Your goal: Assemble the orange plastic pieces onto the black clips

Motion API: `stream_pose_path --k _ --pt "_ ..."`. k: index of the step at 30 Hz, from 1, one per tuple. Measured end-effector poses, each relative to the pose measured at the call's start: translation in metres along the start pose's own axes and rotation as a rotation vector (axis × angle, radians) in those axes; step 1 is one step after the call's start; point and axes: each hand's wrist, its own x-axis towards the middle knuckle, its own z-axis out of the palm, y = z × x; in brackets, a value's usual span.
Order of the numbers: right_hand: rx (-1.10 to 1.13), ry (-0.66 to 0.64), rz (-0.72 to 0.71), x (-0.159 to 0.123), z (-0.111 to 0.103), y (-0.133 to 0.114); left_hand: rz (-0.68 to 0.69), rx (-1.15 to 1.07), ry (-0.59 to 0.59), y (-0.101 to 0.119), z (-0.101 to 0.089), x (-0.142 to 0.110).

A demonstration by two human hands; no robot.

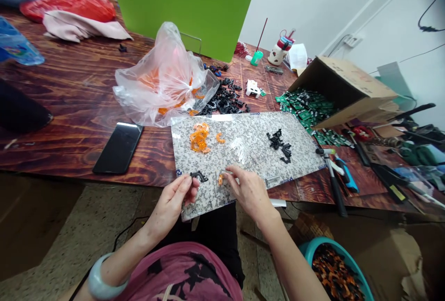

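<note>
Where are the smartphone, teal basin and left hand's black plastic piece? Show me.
Smartphone (pixel 118 148): head view, on its dark screen.
Teal basin (pixel 323 241): head view, on its rim.
Black plastic piece (pixel 199 177): head view, on its middle.

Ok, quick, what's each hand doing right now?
Left hand: closed, holding a black plastic piece.
Right hand: pinched closed, holding a small orange plastic piece.

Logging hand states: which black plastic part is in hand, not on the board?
The hooked black part pinched in the left hand; the other black parts lie on the speckled board or wooden table.
</note>
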Motion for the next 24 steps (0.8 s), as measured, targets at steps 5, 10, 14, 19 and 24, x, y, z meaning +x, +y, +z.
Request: stream_pose_path --k 5,10,14,19,24 --pt "-0.128 -0.031 0.057 -0.003 -0.016 0.004 -0.016 -0.026 -0.011 -0.001 0.000 0.000" --pt "0.033 -0.044 0.002 0.000 -0.004 0.015 -0.041 -0.036 -0.015 -0.002 0.002 0.000" --pt "0.151 -0.029 -0.007 0.002 0.007 0.019 -0.041 -0.033 -0.016 -0.002 0.004 -0.001" --pt "0.445 0.101 -0.026 -0.008 0.001 0.010 -0.018 -0.005 -0.012 -0.003 0.004 -0.003" --pt "0.586 0.242 -0.151 -0.026 -0.004 -0.021 0.035 0.051 -0.087 -0.007 0.006 -0.005"
